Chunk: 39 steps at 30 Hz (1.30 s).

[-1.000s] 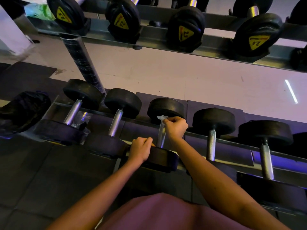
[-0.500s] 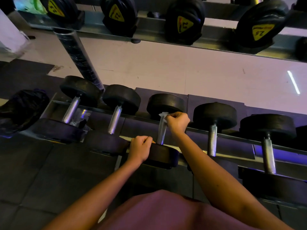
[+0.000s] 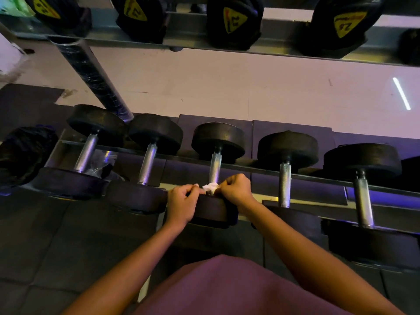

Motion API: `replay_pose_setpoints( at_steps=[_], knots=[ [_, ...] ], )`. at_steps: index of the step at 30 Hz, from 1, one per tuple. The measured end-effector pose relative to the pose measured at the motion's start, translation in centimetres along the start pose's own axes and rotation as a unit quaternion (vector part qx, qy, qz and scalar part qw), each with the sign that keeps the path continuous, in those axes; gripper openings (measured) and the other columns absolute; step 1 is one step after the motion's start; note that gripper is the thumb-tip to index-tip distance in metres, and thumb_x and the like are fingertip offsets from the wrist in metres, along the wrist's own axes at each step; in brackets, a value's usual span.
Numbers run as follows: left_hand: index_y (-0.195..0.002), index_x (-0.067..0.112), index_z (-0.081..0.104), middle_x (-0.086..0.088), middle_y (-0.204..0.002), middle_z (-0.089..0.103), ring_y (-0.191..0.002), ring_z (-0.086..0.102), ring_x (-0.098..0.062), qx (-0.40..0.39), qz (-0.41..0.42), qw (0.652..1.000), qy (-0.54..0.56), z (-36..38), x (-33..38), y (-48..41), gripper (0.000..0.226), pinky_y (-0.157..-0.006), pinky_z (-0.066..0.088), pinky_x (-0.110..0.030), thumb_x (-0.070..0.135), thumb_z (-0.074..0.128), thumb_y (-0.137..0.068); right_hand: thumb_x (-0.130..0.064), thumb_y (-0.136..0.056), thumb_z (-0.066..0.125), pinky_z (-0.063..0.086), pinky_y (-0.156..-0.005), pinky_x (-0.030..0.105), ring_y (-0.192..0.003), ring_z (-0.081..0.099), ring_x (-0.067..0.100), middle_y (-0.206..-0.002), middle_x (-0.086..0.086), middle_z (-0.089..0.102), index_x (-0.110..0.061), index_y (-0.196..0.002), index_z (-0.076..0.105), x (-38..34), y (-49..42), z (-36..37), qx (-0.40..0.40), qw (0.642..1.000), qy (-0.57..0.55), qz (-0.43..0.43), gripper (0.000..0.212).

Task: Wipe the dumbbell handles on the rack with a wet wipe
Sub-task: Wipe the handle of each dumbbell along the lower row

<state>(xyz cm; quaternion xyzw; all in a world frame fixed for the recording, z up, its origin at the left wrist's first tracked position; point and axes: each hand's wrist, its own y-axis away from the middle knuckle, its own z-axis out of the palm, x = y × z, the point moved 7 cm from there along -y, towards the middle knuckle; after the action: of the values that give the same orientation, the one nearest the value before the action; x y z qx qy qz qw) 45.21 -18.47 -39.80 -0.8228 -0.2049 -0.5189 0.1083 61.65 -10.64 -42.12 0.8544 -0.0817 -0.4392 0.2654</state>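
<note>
Several black dumbbells with steel handles lie on the low rack (image 3: 306,176). The middle dumbbell's handle (image 3: 215,165) shows bare steel along most of its length. A crumpled white wet wipe (image 3: 210,187) sits at the near end of that handle, just above the near weight head (image 3: 212,211). My right hand (image 3: 236,189) pinches the wipe from the right. My left hand (image 3: 183,202) has curled fingers at the wipe's left edge and rests on the near head.
Neighbouring handles stand left (image 3: 147,163) and right (image 3: 285,184) of the middle one. An upper shelf (image 3: 193,45) holds larger dumbbells with yellow labels. A slanted black rack post (image 3: 91,73) rises at the left. A dark bag (image 3: 22,153) lies far left.
My right hand slid the wipe from the far end of the middle handle down to its near end. The wipe is now bunched between both hands. The camera moved closer.
</note>
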Motion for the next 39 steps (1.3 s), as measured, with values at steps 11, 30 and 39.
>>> replay_pose_setpoints(
  at_steps=[11,30,39],
  knots=[
    [-0.094,0.006,0.071,-0.002,-0.094,0.069,-0.092,0.065,-0.014,0.016,0.203,0.979,-0.008,-0.6,0.7,2.0,0.038,-0.081,0.051,-0.030,0.020,0.035,-0.097,-0.027,-0.070,0.085,0.055,-0.061,0.031,-0.072,0.063,0.014,-0.077,0.010,0.069,0.002,-0.077,0.071,-1.2,0.5,0.2,0.004,1.000,0.012,-0.025,0.033],
    [-0.090,0.005,0.070,-0.003,-0.087,0.068,-0.084,0.064,-0.013,0.019,0.201,0.979,-0.002,-0.7,0.6,1.9,0.040,-0.073,0.052,-0.032,0.022,0.034,-0.097,-0.014,-0.077,0.078,0.052,-0.057,0.022,-0.063,0.062,0.006,-0.066,-0.001,0.064,-0.009,-0.068,0.068,-4.4,-0.8,-1.5,0.092,0.990,0.005,-0.106,0.015],
    [-0.089,0.005,0.069,-0.002,-0.086,0.067,-0.083,0.063,-0.012,0.014,0.192,0.981,-0.008,-0.7,0.5,1.8,0.041,-0.073,0.051,-0.033,0.025,0.034,-0.097,-0.024,-0.073,0.082,0.055,-0.062,0.022,-0.065,0.063,0.006,-0.065,-0.003,0.064,-0.010,-0.070,0.069,-4.3,-1.1,-1.1,0.050,0.994,0.022,-0.098,0.019]
  ],
)
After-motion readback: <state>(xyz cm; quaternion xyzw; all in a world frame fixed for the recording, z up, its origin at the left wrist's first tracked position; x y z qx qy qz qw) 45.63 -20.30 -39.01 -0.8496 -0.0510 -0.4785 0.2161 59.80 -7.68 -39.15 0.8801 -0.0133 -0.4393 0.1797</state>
